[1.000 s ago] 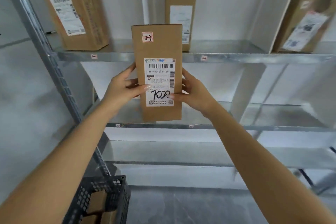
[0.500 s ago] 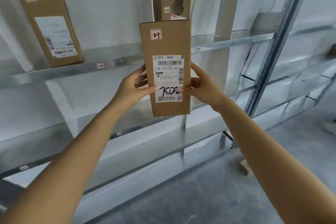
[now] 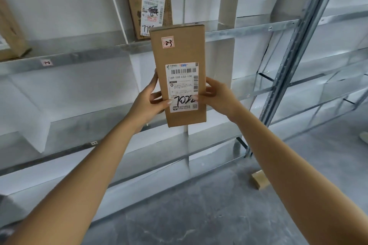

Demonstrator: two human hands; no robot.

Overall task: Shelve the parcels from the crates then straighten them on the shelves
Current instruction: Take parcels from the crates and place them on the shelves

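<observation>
The left hand and right hand gripped the tall parcel (label marked 7022) upright by its lower sides, held in front of the metal shelf, below another parcel standing there.

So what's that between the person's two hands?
A tall brown parcel, held upright: the left hand grips its left edge, the right hand its right edge. The head view shows it.

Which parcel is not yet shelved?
The parcel marked 7022, gripped by left hand and right hand; the parcel behind it and the left-edge parcel stand on the shelf.
</observation>
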